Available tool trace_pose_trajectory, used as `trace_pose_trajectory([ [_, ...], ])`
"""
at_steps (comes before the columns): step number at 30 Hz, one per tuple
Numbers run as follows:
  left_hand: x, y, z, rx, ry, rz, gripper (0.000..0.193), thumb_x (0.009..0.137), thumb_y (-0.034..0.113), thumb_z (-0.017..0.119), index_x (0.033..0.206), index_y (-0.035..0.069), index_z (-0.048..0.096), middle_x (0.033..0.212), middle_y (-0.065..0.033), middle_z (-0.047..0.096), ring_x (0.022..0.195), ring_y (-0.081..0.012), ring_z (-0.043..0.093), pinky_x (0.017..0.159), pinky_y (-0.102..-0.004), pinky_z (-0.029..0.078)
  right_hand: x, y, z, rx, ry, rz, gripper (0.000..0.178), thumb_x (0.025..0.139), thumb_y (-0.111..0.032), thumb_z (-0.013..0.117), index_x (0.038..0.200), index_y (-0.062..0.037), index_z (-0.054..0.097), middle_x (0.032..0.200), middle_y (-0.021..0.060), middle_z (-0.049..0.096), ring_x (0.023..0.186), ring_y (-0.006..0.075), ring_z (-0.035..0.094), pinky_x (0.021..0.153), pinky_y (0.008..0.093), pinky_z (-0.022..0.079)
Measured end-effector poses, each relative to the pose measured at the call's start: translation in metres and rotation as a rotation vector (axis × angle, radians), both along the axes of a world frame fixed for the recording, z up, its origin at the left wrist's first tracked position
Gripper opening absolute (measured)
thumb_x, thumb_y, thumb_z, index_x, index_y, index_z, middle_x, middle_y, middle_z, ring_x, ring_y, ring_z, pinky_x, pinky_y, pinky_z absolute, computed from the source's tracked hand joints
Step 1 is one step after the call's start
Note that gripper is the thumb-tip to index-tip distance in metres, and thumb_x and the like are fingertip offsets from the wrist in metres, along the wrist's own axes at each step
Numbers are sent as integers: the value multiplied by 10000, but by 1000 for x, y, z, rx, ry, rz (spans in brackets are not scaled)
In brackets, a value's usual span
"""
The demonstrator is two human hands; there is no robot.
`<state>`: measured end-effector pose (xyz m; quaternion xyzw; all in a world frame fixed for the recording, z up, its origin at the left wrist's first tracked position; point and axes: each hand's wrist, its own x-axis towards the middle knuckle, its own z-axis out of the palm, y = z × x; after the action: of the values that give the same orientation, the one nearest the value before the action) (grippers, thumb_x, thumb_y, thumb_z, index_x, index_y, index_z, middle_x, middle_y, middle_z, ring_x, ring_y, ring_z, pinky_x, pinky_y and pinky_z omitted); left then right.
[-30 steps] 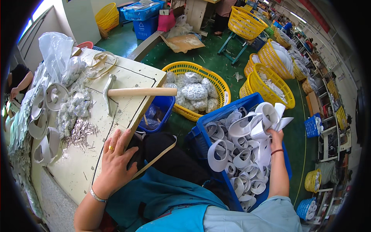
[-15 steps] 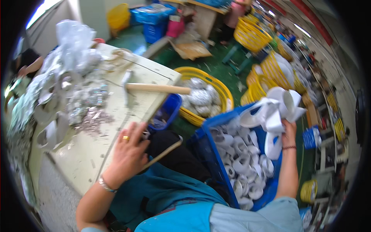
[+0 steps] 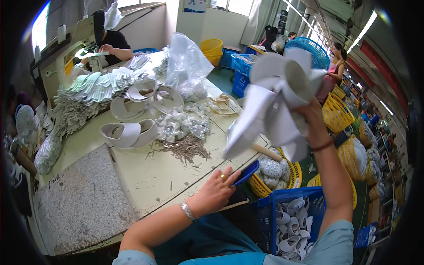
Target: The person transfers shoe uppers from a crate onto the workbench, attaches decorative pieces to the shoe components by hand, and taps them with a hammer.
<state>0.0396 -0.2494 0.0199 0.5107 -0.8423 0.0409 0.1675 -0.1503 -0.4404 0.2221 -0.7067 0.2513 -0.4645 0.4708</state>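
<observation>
My right hand is raised on the right, its fingers closed on a bunch of white shoe uppers, looped pieces blurred by motion. They hang above the table's right corner and partly cover a wooden-handled hammer. My left hand rests at the near edge of the table, fingers stretched and holding nothing. A thin stick lies near it across my lap. Several white uppers lie on the table, beside a pile of glittery trim and small brown strips.
A blue crate of white uppers stands at my right, with a yellow basket of wrapped bundles behind it. A stone slab covers the near-left tabletop. Across the table a person sits at a sewing machine.
My right hand has lifted the bunch of white uppers from above the blue crate up and left toward the table. The view has swung left. My left hand stays by the table edge.
</observation>
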Motion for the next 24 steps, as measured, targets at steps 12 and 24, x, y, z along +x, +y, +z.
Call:
trace_pose_trajectory([
  [12, -2, -19, -10, -106, -9, -71, 181, 837, 144, 517, 928, 72, 656, 1348, -82, 518, 1194, -215, 477, 895, -360, 397, 373, -25, -62, -145, 194, 107, 796, 638, -234, 831, 1298, 18, 464, 1215, 237, 551, 1101, 315, 573, 911, 385, 493],
  [24, 9, -20, 1, -42, 157, -65, 195, 723, 99, 590, 900, 41, 647, 1284, -98, 529, 1171, -248, 481, 923, -364, 380, 319, -12, -94, -531, 523, 294, 709, 816, -353, 679, 1365, 12, 419, 1308, 232, 537, 1201, 387, 521, 1019, 405, 414],
])
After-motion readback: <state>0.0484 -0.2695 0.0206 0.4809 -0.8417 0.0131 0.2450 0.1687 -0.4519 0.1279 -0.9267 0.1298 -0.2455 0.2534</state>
